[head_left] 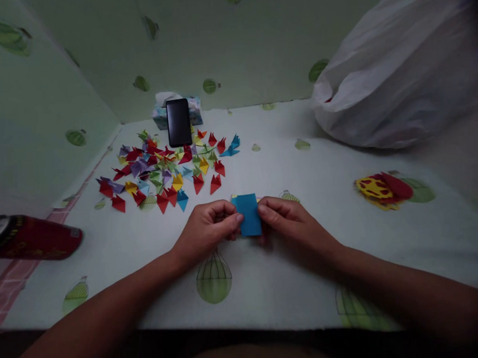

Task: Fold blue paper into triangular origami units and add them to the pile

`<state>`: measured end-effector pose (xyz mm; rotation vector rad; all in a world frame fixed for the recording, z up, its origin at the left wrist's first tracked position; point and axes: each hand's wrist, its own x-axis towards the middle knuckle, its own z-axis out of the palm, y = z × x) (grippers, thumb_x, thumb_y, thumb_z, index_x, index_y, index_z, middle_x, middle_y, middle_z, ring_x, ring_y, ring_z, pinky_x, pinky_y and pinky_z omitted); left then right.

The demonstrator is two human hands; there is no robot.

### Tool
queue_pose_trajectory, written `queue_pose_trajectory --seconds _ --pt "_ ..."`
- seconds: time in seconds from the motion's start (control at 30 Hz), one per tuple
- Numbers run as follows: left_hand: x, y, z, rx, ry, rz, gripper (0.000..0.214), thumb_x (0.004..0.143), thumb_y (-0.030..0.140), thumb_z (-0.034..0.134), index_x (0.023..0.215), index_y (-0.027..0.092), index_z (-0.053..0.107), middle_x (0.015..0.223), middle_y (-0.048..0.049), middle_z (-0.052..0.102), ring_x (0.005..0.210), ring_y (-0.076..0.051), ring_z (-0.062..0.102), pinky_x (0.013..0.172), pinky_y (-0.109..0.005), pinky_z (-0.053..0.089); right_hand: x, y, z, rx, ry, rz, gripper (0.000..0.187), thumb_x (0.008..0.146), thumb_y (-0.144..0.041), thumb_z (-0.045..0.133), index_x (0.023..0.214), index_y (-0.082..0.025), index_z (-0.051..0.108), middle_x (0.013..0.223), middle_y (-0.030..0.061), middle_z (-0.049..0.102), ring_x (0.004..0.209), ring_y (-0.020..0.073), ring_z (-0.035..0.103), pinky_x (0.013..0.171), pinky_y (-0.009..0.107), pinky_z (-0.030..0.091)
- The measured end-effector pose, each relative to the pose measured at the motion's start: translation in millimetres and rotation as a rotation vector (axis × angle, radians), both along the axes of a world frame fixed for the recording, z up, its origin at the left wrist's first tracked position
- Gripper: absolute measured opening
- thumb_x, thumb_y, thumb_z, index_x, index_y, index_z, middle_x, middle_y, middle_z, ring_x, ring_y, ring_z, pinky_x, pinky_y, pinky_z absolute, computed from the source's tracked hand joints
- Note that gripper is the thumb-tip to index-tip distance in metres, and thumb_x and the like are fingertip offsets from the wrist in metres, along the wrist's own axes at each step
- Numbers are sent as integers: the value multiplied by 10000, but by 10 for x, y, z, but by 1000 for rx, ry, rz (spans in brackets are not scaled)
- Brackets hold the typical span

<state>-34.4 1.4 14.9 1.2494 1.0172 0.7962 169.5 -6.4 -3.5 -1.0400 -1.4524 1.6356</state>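
Observation:
A small blue sheet of paper [249, 216] is held upright between my two hands, above the middle of the table. My left hand [215, 221] pinches its left edge between thumb and curled fingers. On the opposite edge, my right hand [283, 217] grips with the thumb in front. A bit of pale yellow shows behind the sheet's top edge; what it belongs to is hidden. Beyond my left hand lies a spread of folded paper pieces [171, 195] in red, yellow, green, purple and blue.
A phone [179, 122] leans against a tissue box [196, 110] at the back. On the left is a red can [37, 237]. A large white plastic bag [382, 96] fills the back right, with a red and yellow cut-out item [384, 188] in front of it.

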Motion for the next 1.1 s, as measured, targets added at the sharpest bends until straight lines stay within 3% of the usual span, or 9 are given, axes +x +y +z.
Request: queue_pose_trajectory --seconds 0.17,0.4,0.8,1.1 --pt "-1 8 -10 -25 9 -36 211 833 288 722 708 133 652 639 15 652 533 -63 575 551 -182 471 24 15 -16 -16 -2 17 386 995 -458 578 767 -159 664 612 -4 609 588 99 535 602 231 418" --pt "0 14 -15 -48 4 -22 217 847 311 715 736 130 673 637 4 663 521 -73 579 546 -196 481 19 23 53 106 -175 -57 397 947 -431 612 649 -168 615 567 -3 579 550 99 501 554 234 388" --pt "-2 17 3 -36 32 1 216 833 330 729 769 128 687 637 6 660 525 -79 580 548 -201 477 12 21 79 183 -255 -56 382 925 -378 620 606 -171 581 548 -12 553 519 90 478 519 225 362" --pt "-14 21 11 -76 5 -32 243 865 307 700 701 131 661 628 7 649 523 -66 566 553 -187 472 36 41 20 27 -60 15 471 997 -500 550 674 -162 617 583 11 610 583 109 558 622 242 437"
